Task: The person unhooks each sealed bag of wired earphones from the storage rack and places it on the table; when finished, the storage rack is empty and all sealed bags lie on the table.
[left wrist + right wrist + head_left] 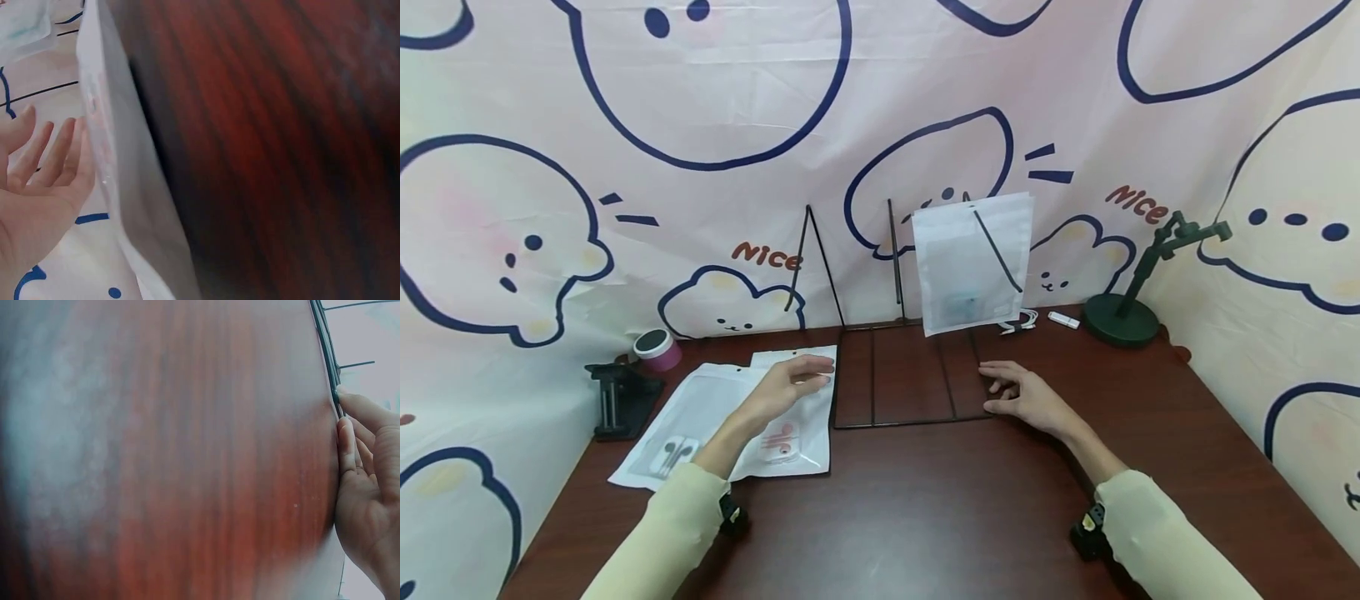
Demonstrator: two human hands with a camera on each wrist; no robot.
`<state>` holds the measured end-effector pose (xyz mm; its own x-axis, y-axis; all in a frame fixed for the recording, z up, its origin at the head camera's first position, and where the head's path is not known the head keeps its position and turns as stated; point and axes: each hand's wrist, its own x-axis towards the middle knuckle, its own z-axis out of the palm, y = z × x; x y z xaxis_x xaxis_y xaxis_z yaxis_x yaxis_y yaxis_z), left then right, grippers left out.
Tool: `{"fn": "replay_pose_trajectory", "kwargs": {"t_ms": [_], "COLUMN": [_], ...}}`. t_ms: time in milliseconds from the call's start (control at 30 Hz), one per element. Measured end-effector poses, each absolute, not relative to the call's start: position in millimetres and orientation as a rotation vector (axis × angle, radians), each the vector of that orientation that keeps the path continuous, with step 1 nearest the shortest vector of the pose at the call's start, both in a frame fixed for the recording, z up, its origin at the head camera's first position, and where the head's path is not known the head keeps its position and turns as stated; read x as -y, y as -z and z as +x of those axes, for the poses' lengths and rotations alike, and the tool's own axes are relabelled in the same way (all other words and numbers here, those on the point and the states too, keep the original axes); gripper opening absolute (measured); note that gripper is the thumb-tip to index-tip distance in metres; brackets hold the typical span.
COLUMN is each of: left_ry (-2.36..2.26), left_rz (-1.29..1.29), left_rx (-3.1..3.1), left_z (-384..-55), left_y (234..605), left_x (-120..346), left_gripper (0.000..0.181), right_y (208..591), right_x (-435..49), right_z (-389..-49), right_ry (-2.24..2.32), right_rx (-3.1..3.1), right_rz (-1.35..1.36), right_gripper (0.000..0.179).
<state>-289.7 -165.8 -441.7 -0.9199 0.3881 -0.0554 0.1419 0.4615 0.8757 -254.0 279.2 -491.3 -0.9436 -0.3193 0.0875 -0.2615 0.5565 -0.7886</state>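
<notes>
A black wire rack (913, 423) has its flat base on the desk and several prongs rising at the back. On its right prong hangs a white pouch (973, 267) with an item faintly visible inside. My right hand (1026, 398) grips the rack at its front right corner, thumb and fingertips against the wire; the right wrist view shows the same contact (375, 469). My left hand (786, 387), fingers loosely bent and holding nothing, hovers over two white pouches to the rack's left. One pouch (700, 408) contains white earphones, the other (805, 454) pink ones.
A black stand (621, 400) and a purple-and-white round container (657, 350) are at the back left. Behind the rack lie a white cable (1021, 321) and a small white stick (1063, 320). A green lamp-like stand (1123, 317) is at the back right.
</notes>
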Motion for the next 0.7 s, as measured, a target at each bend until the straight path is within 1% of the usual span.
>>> {"fn": "replay_pose_trajectory", "kwargs": {"t_ms": [167, 500, 700], "left_ry": [-1.345, -1.284, -1.206], "left_rz": [0.495, 0.463, 0.481], "left_rx": [-2.492, -2.416, -2.406], "left_z": [-290.3, -295.3, -295.3], "left_y": [448.0, 453.8, 457.5], "left_x": [162.7, 162.1, 163.8], "left_gripper": [0.045, 0.063, 0.076], "right_y": [491.4, 490.2, 492.2], "right_x": [-280.2, -280.4, -281.2], "right_z": [-255.9, -255.8, -257.1], "right_ry": [1.353, 1.361, 1.350], "right_rx": [-2.712, -2.708, -2.710], "right_rz": [-0.526, -0.507, -0.512], "right_gripper": [0.064, 0.063, 0.064]}}
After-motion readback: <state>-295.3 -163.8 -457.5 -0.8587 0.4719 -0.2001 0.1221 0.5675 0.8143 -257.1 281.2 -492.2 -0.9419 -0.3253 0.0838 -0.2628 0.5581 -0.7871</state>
